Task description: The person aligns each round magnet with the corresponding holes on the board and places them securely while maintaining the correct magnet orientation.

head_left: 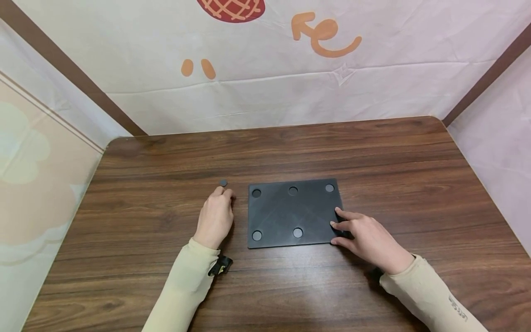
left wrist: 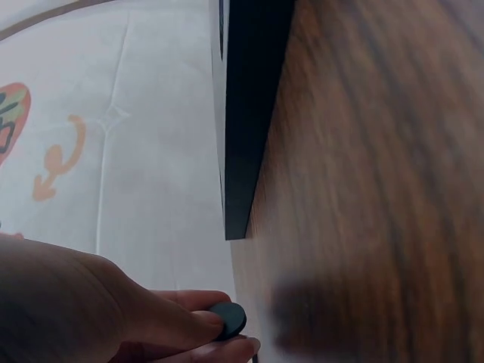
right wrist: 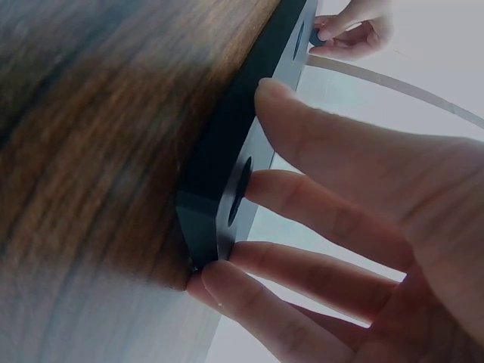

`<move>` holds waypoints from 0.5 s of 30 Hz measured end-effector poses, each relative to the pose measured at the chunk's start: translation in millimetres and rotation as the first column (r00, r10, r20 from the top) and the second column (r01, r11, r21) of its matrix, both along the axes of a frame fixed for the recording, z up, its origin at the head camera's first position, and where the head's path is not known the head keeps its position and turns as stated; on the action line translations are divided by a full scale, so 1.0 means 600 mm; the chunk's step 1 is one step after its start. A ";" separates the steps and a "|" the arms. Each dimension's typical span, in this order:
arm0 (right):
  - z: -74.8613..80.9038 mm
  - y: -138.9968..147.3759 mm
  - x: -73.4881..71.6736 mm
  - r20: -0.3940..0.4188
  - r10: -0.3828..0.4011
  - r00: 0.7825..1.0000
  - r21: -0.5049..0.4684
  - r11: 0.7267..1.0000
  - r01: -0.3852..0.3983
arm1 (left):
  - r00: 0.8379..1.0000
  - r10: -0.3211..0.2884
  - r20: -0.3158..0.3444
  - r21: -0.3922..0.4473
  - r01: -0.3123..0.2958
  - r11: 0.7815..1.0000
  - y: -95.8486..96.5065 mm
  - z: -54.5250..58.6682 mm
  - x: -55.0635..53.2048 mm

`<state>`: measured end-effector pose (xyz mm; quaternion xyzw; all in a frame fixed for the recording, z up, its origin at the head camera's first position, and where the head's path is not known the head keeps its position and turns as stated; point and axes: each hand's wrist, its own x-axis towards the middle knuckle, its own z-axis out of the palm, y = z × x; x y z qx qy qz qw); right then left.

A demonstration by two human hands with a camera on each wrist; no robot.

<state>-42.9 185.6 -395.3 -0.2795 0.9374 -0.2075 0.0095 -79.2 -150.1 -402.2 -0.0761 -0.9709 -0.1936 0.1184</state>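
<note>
A black rectangular board (head_left: 275, 212) with several round recesses lies on the table. Top left and top middle recesses look dark; the top right, bottom left and bottom middle ones show grey, and the bottom right is hidden by fingers. Left of the board, my left hand (head_left: 215, 219) pinches a small dark disc (left wrist: 230, 321) between thumb and fingers. Just beyond that hand, another small dark disc (head_left: 223, 183) lies on the wood. My right hand (head_left: 369, 237) rests on the board's right end, its fingers spread and touching the top face and edge, as the right wrist view also shows.
The brown wood-grain table (head_left: 394, 175) extends around the board on all sides. A pale printed cloth (head_left: 265, 101) hangs behind the table's far edge, with more fabric at both sides. A black strap (head_left: 221, 266) sits at my left wrist.
</note>
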 end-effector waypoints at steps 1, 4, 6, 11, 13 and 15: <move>0.000 0.000 0.000 -0.001 0.000 1.000 0.000 1.000 0.000 | 1.000 0.000 0.001 0.001 0.000 1.000 0.001 0.000 0.000; -0.001 0.000 0.001 -0.006 0.000 1.000 -0.001 1.000 0.000 | 1.000 -0.003 0.006 0.007 0.003 1.000 0.006 0.000 0.000; -0.002 0.000 0.002 -0.011 0.001 1.000 -0.006 1.000 -0.001 | 1.000 -0.006 0.007 0.011 0.006 1.000 0.009 0.001 0.000; -0.002 0.000 0.002 -0.016 0.002 1.000 -0.011 1.000 -0.002 | 1.000 -0.014 0.002 0.016 0.014 1.000 0.013 0.001 -0.002; -0.002 0.000 0.002 -0.013 0.003 1.000 -0.011 1.000 -0.003 | 1.000 -0.016 -0.002 0.014 0.016 1.000 0.014 0.000 -0.002; -0.002 0.000 0.002 -0.012 0.003 1.000 -0.012 1.000 -0.004 | 1.000 -0.015 -0.006 0.012 0.015 1.000 0.015 0.000 -0.002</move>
